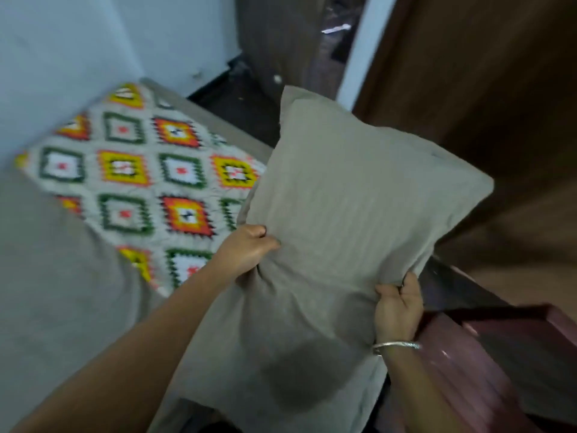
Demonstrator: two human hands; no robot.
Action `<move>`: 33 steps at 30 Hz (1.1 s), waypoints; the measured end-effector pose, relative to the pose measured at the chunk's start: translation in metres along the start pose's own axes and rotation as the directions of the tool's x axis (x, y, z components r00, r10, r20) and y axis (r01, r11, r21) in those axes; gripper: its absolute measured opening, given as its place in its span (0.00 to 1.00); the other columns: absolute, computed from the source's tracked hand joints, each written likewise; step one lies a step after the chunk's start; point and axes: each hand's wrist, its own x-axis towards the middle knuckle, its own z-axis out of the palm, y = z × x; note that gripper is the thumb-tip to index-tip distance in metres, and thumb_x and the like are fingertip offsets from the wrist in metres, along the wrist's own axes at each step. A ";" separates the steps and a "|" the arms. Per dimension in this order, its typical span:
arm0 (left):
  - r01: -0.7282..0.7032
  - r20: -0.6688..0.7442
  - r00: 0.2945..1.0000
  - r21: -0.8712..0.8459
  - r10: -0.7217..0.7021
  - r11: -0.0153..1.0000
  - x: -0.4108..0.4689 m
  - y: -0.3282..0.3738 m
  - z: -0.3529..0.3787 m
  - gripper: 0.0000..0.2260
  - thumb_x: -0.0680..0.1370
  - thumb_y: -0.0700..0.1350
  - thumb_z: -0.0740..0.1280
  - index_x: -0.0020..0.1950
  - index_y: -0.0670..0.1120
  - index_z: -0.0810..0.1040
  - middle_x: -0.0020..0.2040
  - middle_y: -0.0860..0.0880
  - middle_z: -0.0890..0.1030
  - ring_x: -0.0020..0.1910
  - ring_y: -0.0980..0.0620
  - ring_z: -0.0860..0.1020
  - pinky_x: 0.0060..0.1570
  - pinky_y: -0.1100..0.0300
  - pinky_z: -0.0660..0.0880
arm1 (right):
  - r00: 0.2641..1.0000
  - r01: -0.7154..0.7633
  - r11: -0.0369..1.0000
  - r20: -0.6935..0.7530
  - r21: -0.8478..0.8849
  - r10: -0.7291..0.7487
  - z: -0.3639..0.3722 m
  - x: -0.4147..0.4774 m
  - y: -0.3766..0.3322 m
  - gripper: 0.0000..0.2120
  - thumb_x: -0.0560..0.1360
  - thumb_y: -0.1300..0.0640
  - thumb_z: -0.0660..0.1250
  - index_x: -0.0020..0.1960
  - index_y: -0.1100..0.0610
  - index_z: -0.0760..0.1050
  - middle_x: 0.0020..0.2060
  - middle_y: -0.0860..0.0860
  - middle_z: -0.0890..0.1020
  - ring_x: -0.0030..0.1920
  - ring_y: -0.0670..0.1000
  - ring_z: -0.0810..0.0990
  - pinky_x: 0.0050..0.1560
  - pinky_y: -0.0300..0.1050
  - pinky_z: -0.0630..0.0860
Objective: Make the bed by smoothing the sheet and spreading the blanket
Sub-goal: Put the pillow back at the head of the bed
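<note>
I have my left hand (249, 250) clenched round a bunch of cloth at the left edge of a grey pillow (343, 198). My right hand (398, 304), with a silver bangle (396, 345) at the wrist, grips the pillow's right edge, so both hold it up in front of me. Behind it, to the left, the diamond-patterned blanket (146, 170) lies flat on the grey sheet (56, 276), its far edge close to the pale wall (62, 57). A reddish wooden frame (468, 354) stands at right. Everything is somewhat blurred.

The pillow (349, 207) hides part of the blurred blanket (140, 170).
</note>
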 end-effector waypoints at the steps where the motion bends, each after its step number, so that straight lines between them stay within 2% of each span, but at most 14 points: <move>1: 0.023 -0.052 0.998 -0.044 -0.025 0.999 -0.018 -0.017 -0.026 0.18 0.68 0.48 0.69 0.28 0.48 0.61 0.33 0.44 0.67 0.36 0.50 0.71 0.40 0.56 0.62 | 0.997 0.022 1.000 0.069 -0.017 -0.021 0.019 -0.016 -0.008 0.06 0.63 0.63 0.61 0.37 0.65 0.66 0.30 0.50 0.68 0.29 0.41 0.66 0.33 0.39 0.65; 3: 0.046 -0.165 0.984 -0.123 -0.067 0.991 -0.058 -0.048 -0.071 0.13 0.66 0.48 0.69 0.29 0.46 0.67 0.34 0.43 0.71 0.38 0.50 0.73 0.40 0.53 0.67 | 0.981 0.065 0.996 0.185 -0.061 -0.053 0.054 -0.049 -0.025 0.08 0.67 0.67 0.63 0.34 0.59 0.64 0.29 0.50 0.67 0.28 0.42 0.66 0.35 0.44 0.66; 6: 0.084 -0.325 0.934 -0.207 -0.149 0.975 -0.116 -0.090 -0.128 0.09 0.70 0.46 0.69 0.40 0.41 0.77 0.39 0.43 0.76 0.40 0.50 0.75 0.43 0.52 0.72 | 0.936 0.112 0.991 0.342 -0.073 -0.081 0.103 -0.099 -0.048 0.04 0.66 0.64 0.63 0.38 0.62 0.67 0.29 0.49 0.70 0.34 0.51 0.69 0.40 0.50 0.69; 9: 0.096 -0.466 0.855 -0.287 -0.226 0.953 -0.169 -0.117 -0.172 0.04 0.73 0.44 0.66 0.42 0.44 0.75 0.37 0.44 0.73 0.35 0.50 0.71 0.30 0.59 0.66 | 0.859 0.183 0.983 0.491 -0.027 -0.146 0.145 -0.148 -0.075 0.04 0.63 0.62 0.62 0.38 0.60 0.69 0.31 0.46 0.72 0.38 0.51 0.70 0.39 0.45 0.66; 11: 0.073 -0.571 0.780 -0.323 -0.256 0.943 -0.205 -0.130 -0.199 0.08 0.69 0.47 0.65 0.40 0.43 0.75 0.35 0.43 0.73 0.33 0.50 0.71 0.28 0.58 0.65 | 0.769 0.249 0.969 0.607 0.000 -0.198 0.171 -0.184 -0.090 0.06 0.62 0.61 0.61 0.34 0.55 0.64 0.30 0.47 0.70 0.37 0.52 0.69 0.36 0.44 0.62; 13: 0.055 -0.664 0.694 -0.336 -0.278 0.940 -0.238 -0.140 -0.219 0.15 0.65 0.50 0.63 0.39 0.38 0.76 0.35 0.43 0.76 0.35 0.49 0.74 0.33 0.52 0.72 | 0.667 0.283 0.958 0.711 0.036 -0.223 0.195 -0.218 -0.103 0.05 0.61 0.59 0.59 0.35 0.55 0.64 0.29 0.48 0.71 0.36 0.53 0.69 0.36 0.46 0.63; 15: 0.078 -0.737 0.600 -0.333 -0.310 0.940 -0.267 -0.151 -0.234 0.13 0.68 0.49 0.65 0.36 0.38 0.74 0.32 0.45 0.75 0.33 0.49 0.74 0.36 0.52 0.72 | 0.543 0.346 0.937 0.801 0.059 -0.251 0.217 -0.254 -0.117 0.08 0.60 0.57 0.56 0.39 0.58 0.66 0.29 0.50 0.71 0.36 0.54 0.70 0.38 0.49 0.66; 18: 0.147 -0.826 0.454 -0.300 -0.334 0.942 -0.303 -0.171 -0.254 0.15 0.74 0.44 0.64 0.30 0.45 0.64 0.28 0.48 0.70 0.30 0.48 0.71 0.34 0.56 0.67 | 0.380 0.452 0.886 0.877 0.102 -0.294 0.242 -0.315 -0.135 0.06 0.61 0.56 0.53 0.38 0.55 0.63 0.30 0.51 0.70 0.36 0.56 0.70 0.36 0.47 0.60; 21: 0.153 -0.874 0.317 -0.337 -0.369 0.929 -0.339 -0.195 -0.274 0.16 0.75 0.44 0.63 0.30 0.45 0.63 0.36 0.38 0.77 0.40 0.41 0.76 0.38 0.56 0.66 | 0.294 0.508 0.852 0.904 0.129 -0.312 0.263 -0.371 -0.149 0.05 0.62 0.55 0.52 0.36 0.55 0.59 0.31 0.57 0.71 0.38 0.64 0.72 0.36 0.49 0.59; 23: 0.154 -0.884 0.255 -0.362 -0.391 0.919 -0.361 -0.213 -0.285 0.16 0.76 0.45 0.63 0.30 0.44 0.63 0.40 0.36 0.77 0.45 0.39 0.77 0.38 0.56 0.65 | 0.237 0.548 0.824 0.918 0.144 -0.318 0.274 -0.404 -0.152 0.06 0.62 0.55 0.51 0.37 0.56 0.59 0.33 0.59 0.73 0.38 0.64 0.72 0.36 0.50 0.60; 25: 0.156 -0.878 0.221 -0.398 -0.425 0.904 -0.382 -0.237 -0.296 0.17 0.73 0.51 0.63 0.30 0.45 0.63 0.37 0.37 0.76 0.42 0.39 0.76 0.37 0.55 0.65 | 0.164 0.583 0.797 0.937 0.159 -0.307 0.283 -0.438 -0.153 0.06 0.65 0.55 0.52 0.35 0.55 0.55 0.30 0.54 0.68 0.37 0.62 0.70 0.36 0.49 0.58; 27: 0.122 -0.858 0.205 -0.454 -0.470 0.882 -0.403 -0.260 -0.304 0.17 0.67 0.58 0.61 0.30 0.46 0.62 0.30 0.43 0.71 0.35 0.43 0.72 0.37 0.54 0.65 | 0.111 0.637 0.755 0.950 0.158 -0.293 0.292 -0.473 -0.150 0.12 0.71 0.59 0.56 0.34 0.54 0.53 0.28 0.51 0.65 0.37 0.61 0.69 0.36 0.49 0.57; 30: 0.082 -0.831 0.204 -0.512 -0.517 0.855 -0.438 -0.298 -0.317 0.20 0.64 0.61 0.63 0.31 0.47 0.60 0.28 0.50 0.67 0.32 0.49 0.67 0.36 0.55 0.64 | 0.097 0.688 0.714 0.959 0.129 -0.266 0.305 -0.528 -0.140 0.15 0.73 0.64 0.58 0.34 0.55 0.53 0.28 0.51 0.65 0.36 0.59 0.65 0.36 0.49 0.57; 33: 0.099 -0.814 0.250 -0.517 -0.524 0.851 -0.479 -0.338 -0.337 0.22 0.61 0.64 0.66 0.32 0.48 0.62 0.29 0.52 0.66 0.31 0.51 0.67 0.35 0.56 0.62 | 0.091 0.709 0.696 0.964 0.114 -0.250 0.311 -0.587 -0.128 0.15 0.72 0.64 0.58 0.34 0.55 0.54 0.28 0.51 0.66 0.36 0.59 0.65 0.36 0.49 0.57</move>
